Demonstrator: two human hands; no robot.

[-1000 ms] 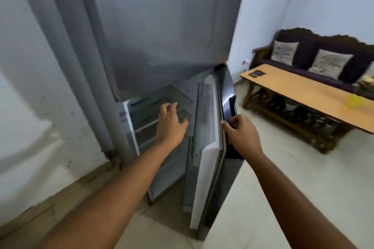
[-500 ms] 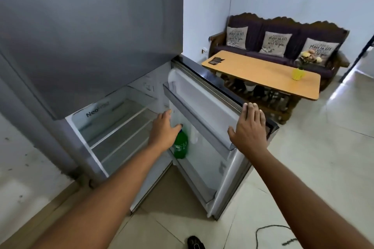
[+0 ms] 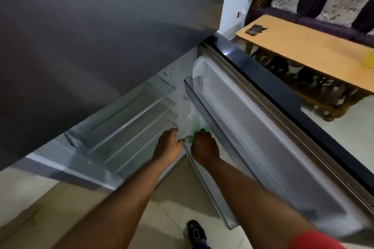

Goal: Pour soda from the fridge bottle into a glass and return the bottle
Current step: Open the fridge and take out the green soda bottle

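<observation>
Here the step in hand is taking the green soda bottle point(image 3: 196, 127) out of the lower shelf of the open fridge door point(image 3: 253, 127), where it stands behind the clear rail. The right hand point(image 3: 205, 147) is down on the bottle's top, but its fingers are hidden, so I cannot tell if they already grip it. The left hand point(image 3: 169, 145) rests at the corner of the rail with fingers loosely bent, holding nothing. To do this well, I think the right hand should close around the neck and lift the bottle straight up over the rail, because a tilted pull may catch on it. The inside shelves point(image 3: 129, 119) of the fridge look bare. Behind the door stands a wooden table point(image 3: 303, 46) and a dark sofa point(image 3: 315, 20) with cushions; the floor point(image 3: 182, 198) is pale tile. No glass is visible.
</observation>
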